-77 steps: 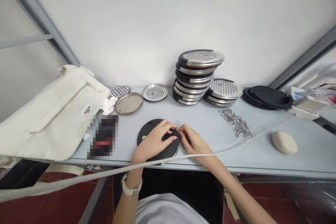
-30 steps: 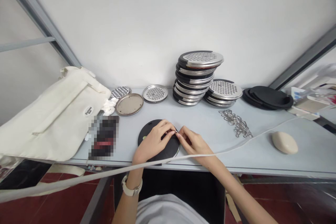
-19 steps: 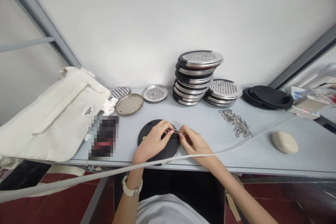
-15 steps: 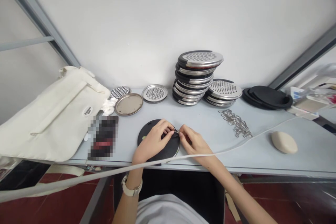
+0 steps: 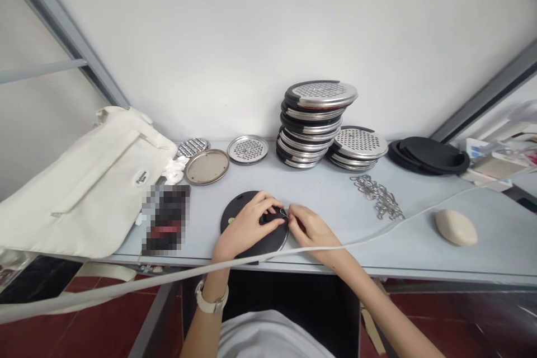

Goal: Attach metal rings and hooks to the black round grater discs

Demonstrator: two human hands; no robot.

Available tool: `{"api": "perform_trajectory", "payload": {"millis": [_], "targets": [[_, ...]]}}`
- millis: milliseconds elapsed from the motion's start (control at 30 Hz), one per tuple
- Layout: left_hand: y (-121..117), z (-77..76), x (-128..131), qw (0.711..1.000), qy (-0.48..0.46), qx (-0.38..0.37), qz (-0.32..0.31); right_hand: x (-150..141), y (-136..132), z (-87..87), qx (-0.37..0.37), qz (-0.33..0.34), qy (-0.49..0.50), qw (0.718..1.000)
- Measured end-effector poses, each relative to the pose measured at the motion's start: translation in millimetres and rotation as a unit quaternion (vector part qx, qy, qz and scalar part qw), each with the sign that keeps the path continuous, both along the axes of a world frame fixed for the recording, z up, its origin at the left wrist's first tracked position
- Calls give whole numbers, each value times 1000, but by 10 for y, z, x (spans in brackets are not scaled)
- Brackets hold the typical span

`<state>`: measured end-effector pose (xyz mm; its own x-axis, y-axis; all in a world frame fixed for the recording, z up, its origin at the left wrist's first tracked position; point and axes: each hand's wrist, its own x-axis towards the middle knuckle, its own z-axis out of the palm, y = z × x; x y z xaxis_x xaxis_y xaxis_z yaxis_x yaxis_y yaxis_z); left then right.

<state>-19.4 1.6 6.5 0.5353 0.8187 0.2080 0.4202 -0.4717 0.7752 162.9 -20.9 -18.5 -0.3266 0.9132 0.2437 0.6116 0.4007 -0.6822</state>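
A round grater with a black back (image 5: 235, 204) lies on the table in front of me, a strip of silver rim showing at its right edge. Across it rests my left hand (image 5: 251, 222), fingers curled and thumb pressed near the right edge. My right hand (image 5: 308, 226) pinches a small wire hook (image 5: 284, 213) at that same edge, between the two hands. The fingers partly cover the hook, so its exact fit on the grater cannot be made out.
Stacked round graters (image 5: 312, 123) stand by the wall, with a lower stack (image 5: 358, 148) beside them. Farther right are metal hooks (image 5: 377, 196), black covers (image 5: 432, 154) and a beige rounded object (image 5: 456, 227). A white bag (image 5: 96, 190) sits left. A white cable (image 5: 168, 278) crosses in front.
The left thumb and index finger have parted slightly around the wire hook, and the hook has tilted. The right hand keeps its pinch in nearly the same place.
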Motion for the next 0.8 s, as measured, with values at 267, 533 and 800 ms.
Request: {"api": "perform_trajectory", "payload": {"millis": [267, 533, 800], "targets": [[2, 19, -10, 1000, -4, -4, -16, 1, -12, 4, -1, -5, -3, 1000], [-5, 22, -4, 1000, -14, -11, -18, -12, -11, 0, 1, -19, 33, 999], [-1, 12, -6, 1000, -12, -8, -18, -14, -16, -12, -49, -14, 76, 996]]}}
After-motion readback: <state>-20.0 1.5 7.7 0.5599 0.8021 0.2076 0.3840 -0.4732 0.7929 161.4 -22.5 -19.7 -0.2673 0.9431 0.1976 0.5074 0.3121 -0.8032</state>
